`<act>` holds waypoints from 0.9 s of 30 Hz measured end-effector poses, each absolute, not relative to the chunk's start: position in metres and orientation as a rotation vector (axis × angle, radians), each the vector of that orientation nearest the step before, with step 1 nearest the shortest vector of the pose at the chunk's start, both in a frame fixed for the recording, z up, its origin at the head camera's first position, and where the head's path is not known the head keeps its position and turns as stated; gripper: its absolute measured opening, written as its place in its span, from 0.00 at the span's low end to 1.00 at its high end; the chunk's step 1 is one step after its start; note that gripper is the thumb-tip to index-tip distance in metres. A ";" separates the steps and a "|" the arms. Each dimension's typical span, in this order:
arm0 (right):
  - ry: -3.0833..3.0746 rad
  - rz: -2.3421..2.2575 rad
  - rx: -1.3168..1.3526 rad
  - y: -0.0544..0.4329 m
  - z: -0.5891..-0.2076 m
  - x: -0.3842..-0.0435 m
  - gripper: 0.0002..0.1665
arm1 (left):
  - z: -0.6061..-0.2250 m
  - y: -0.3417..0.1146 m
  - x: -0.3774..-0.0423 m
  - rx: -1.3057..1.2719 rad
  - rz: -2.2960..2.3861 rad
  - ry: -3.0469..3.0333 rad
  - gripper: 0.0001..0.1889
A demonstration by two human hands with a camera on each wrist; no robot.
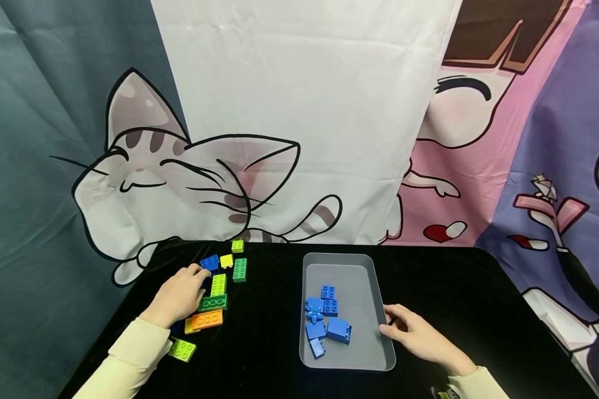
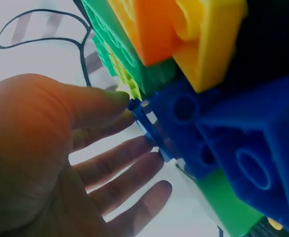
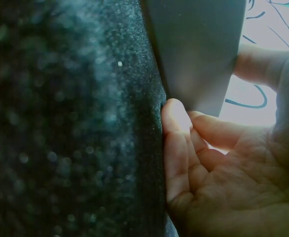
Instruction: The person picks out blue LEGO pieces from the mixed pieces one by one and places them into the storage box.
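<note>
Tray (image 1: pixel 369 354), grey, shallow and round-cornered, set on the black table (image 1: pixel 259 343); six blue pieces (image 1: pixel 338 330) lie in it toward the left side, one petal-shaped, the others block-like. To its left, studded bricks recede in a loose column: a lime brick (image 1: pixel 182 350) nearest, then an orange brick (image 1: pixel 207 319), a green brick (image 1: pixel 212 302), a second lime brick (image 1: pixel 218 284), a dark green brick (image 1: pixel 239 270), a blue brick (image 1: pixel 210 262) with studs uppermost, a yellow brick (image 1: pixel 227 261) and a small lime brick (image 1: pixel 237 246).

Right hand (image 1: pixel 419 338): thumb and bent fingers grip the right wall of the tray. Left hand (image 1: pixel 177 293): fingers spread and nearly straight, tips at the near edge of the blue brick; the left wrist view shows them against a thin blue edge, though whether they pinch it cannot be told.

Partly shown: a small object (image 1: pixel 446 393) by the right sleeve, cut off below and unidentifiable; a dark blue brick (image 1: pixel 207 284), mostly covered by the left hand; and, farthest, a printed backdrop (image 1: pixel 304 83), running out of frame.
</note>
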State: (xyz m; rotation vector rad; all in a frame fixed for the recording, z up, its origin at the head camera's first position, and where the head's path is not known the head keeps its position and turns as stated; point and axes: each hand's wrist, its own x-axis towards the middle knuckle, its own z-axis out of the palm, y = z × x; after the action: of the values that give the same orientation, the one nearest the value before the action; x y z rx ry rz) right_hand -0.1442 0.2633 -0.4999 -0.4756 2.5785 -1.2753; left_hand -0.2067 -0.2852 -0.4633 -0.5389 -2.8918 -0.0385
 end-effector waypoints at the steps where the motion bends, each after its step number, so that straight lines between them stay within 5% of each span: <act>1: 2.577 -1.276 -0.479 0.263 -0.500 -0.144 0.27 | -0.464 -0.287 -0.208 -0.543 -0.045 -2.888 0.17; 27: 2.586 -1.270 -0.502 0.263 -0.500 -0.145 0.27 | -0.471 -0.297 -0.214 -0.499 -0.087 -2.891 0.19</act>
State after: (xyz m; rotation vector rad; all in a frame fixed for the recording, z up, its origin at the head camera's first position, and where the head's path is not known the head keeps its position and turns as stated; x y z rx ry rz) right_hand -0.1451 0.2631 -0.4997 -0.5017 2.5861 -1.2695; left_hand -0.2138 -0.2973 -0.4706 -0.4992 -2.8909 -0.0868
